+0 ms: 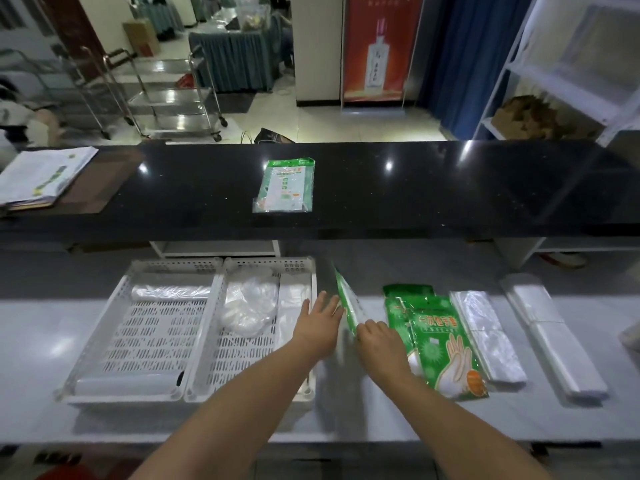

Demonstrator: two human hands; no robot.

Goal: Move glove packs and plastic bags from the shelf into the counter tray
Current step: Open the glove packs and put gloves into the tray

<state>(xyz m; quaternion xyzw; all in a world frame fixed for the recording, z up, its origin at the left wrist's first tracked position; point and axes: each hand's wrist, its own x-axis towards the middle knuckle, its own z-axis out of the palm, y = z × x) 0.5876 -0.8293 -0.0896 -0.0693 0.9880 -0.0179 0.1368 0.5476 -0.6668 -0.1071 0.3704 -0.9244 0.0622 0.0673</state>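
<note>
Head cam view, and I'd say this is roughly halfway: the two white trays [313, 271] already hold some clear plastic bags [249, 303], but a stack of green glove packs [440, 341] and two flat bundles of clear bags [491, 341] are waiting on the white surface to the right, plus one more glove pack [285, 185] up on the black counter [450, 188]. Right hand [379, 344] is pinching a green glove pack [346, 303] that's tipped up on edge just beside the right tray, while the left hand [320, 323] is open, fingers spread, flat against the pack's side. Packs look thin, glossy and floppy.
</note>
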